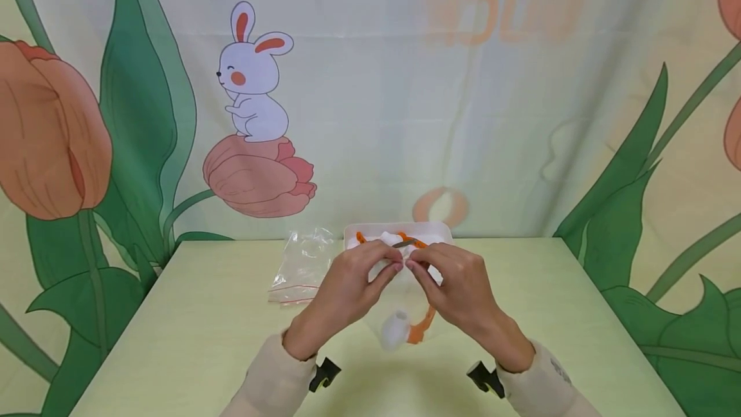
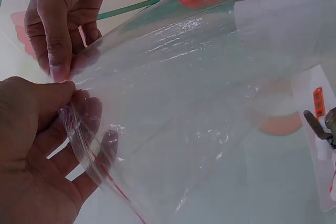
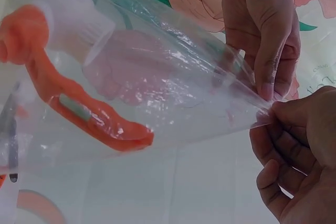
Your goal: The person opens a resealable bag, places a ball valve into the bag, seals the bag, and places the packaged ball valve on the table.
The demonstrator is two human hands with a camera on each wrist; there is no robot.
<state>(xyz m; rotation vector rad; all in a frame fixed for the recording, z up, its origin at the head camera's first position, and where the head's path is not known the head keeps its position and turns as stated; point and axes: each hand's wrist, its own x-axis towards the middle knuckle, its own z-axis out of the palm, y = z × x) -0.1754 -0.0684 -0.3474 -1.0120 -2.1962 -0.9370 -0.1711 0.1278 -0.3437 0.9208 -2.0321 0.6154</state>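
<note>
A clear zip bag (image 2: pixel 173 98), an orange-handled piece (image 3: pixel 58 88) inside, hung above the surface (image 1: pixel 173 327). The step seemed to be working its mouth, perhaps sealing; next probably called for pressing along the red zip line (image 2: pixel 119 188). Left hand (image 1: pixel 353 282) and right hand (image 1: pixel 469 282) pinched its edge, angled inward, fingertips nearly meeting.

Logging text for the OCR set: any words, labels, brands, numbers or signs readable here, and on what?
None reads for certain.
Curtain: big orange lettering, too blurred.
Curtain, right wrist view: small print, too small.
Right sleeve: dark mark, too blurred to tell if it's text.
Held clear bag: no print seen.
</note>
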